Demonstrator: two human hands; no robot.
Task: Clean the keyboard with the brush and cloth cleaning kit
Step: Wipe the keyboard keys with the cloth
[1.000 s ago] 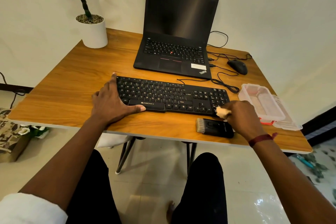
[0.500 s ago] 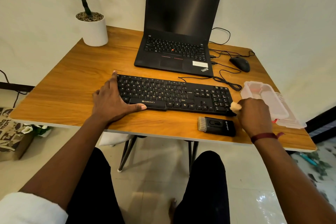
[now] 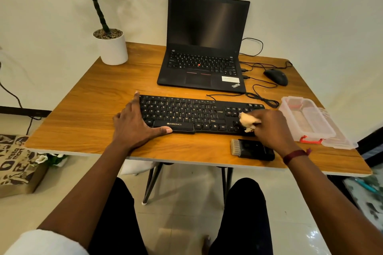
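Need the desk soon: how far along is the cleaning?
Done: clear plastic box opened, black bristle brush laid aside. In hand: right hand presses a cream cloth wad on the black keyboard's right end; left hand steadies the left end. Left: unclear; perhaps the other keys.

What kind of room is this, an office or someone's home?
Probably a home workspace rather than an office: a wooden table holds a laptop and a potted plant, and a paper shopping bag sits on the tiled floor.
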